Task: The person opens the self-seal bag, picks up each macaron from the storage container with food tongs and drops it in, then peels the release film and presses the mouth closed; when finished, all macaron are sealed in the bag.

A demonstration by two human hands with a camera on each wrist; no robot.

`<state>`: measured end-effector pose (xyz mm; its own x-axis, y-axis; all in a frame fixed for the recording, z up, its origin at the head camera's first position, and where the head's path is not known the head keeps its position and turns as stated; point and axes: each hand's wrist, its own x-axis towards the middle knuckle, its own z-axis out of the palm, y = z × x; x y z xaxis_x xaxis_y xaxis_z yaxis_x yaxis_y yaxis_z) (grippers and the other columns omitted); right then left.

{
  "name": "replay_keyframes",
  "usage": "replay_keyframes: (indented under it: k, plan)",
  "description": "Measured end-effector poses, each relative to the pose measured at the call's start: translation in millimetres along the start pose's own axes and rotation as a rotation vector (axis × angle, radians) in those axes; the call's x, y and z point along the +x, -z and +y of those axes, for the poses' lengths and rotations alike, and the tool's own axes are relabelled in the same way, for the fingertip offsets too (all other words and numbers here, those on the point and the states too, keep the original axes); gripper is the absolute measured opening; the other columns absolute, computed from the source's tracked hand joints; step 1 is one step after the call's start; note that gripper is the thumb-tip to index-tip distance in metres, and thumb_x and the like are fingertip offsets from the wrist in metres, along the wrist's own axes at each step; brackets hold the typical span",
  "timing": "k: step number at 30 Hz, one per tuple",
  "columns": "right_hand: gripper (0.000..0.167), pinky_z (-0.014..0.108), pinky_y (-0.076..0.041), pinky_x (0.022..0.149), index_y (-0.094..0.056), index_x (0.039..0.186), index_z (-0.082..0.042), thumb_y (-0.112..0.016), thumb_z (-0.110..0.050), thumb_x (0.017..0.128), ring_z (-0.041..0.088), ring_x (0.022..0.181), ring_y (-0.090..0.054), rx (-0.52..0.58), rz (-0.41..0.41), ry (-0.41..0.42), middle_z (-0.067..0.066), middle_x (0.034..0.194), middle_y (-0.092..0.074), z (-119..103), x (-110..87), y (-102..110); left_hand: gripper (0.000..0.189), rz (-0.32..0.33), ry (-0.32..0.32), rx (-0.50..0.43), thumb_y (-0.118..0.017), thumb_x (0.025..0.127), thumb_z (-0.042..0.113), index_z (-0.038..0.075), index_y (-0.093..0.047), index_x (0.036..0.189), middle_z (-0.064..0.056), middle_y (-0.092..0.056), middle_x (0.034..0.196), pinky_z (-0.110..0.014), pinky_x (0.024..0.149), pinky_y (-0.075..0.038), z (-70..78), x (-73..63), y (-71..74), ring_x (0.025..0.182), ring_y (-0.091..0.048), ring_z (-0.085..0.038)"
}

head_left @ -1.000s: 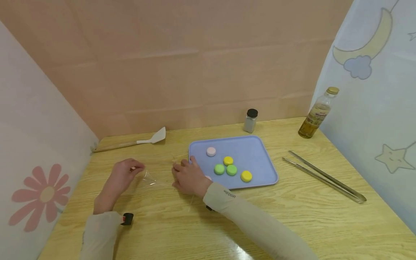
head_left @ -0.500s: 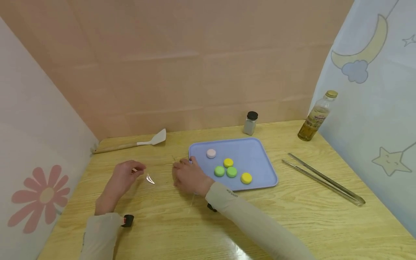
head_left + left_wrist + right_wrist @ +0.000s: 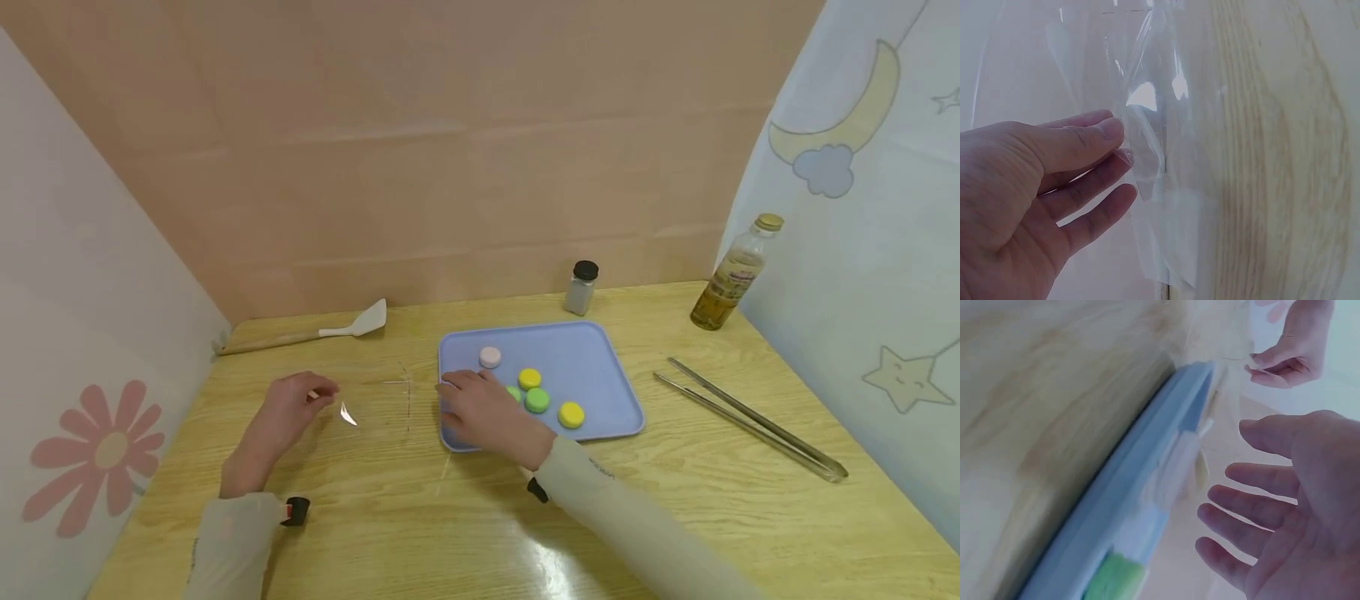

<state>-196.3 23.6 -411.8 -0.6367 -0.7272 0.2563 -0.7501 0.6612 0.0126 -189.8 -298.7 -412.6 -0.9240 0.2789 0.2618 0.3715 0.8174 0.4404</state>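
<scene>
My left hand (image 3: 281,417) pinches the edge of a thin, clear plastic piece (image 3: 1154,125) between thumb and finger. Glare and see-through walls make it hard to tell if the piece is a bag or a box. Over the left part of a blue tray (image 3: 577,350), my right hand (image 3: 491,417) has its fingers spread, gripping nothing. On the tray lie round macaron-like pieces: a pink one (image 3: 491,357), yellow ones (image 3: 571,415) and green ones (image 3: 536,401). One green piece is partly hidden by the right hand. Blurred pale and green (image 3: 1115,578) pieces show in the right wrist view.
Behind the left hand lies a white spatula (image 3: 367,319) with a wooden handle. A black-capped jar (image 3: 581,292) stands behind the tray. Metal tongs (image 3: 753,421) lie to the right, with a gold-capped bottle (image 3: 727,283) farther back. Walls rise behind and on both sides.
My right hand has moved right, off the clear plastic and onto the tray, uncovering the plastic's right edge. My left hand has stayed nearly still at the plastic.
</scene>
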Motion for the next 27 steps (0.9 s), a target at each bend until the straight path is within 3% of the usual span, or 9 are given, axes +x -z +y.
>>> replay_keyframes:
  k: [6,15,27]
  plan:
    - [0.039,0.045,-0.05,0.094,-0.066,0.128,-0.006,-0.073,-0.028,0.095,0.026,0.12,-0.06,-0.013,0.09,0.018,0.011,0.129,-0.064,8,-25.1,18,0.011,0.021,-0.028,-0.002,-0.075,0.085,-0.008,-0.005,-0.075,0.095,-0.015,-0.072,0.092,-0.046,0.069,-0.057,0.4,1.0,-3.7,0.079,-0.068,-0.031]
    - [0.04,0.046,-0.05,0.095,-0.066,0.127,-0.002,-0.074,-0.025,0.095,0.03,0.116,-0.062,0.011,0.167,0.037,0.013,0.128,-0.063,16,-54.4,31,0.011,0.002,-0.03,-0.006,-0.074,0.085,-0.009,-0.006,-0.075,0.096,-0.016,-0.072,0.094,-0.048,0.072,-0.057,-3.1,2.7,-5.5,0.084,-0.068,-0.033]
    - [0.041,0.047,-0.053,0.091,-0.068,0.123,0.0,-0.081,-0.012,0.086,0.033,0.11,-0.064,0.111,0.239,-0.023,0.016,0.121,-0.065,43,-112.6,45,0.011,-0.009,-0.015,-0.016,-0.073,0.087,-0.008,-0.006,-0.075,0.098,-0.016,-0.072,0.096,-0.049,0.074,-0.057,0.1,1.2,-1.4,0.087,-0.068,-0.034]
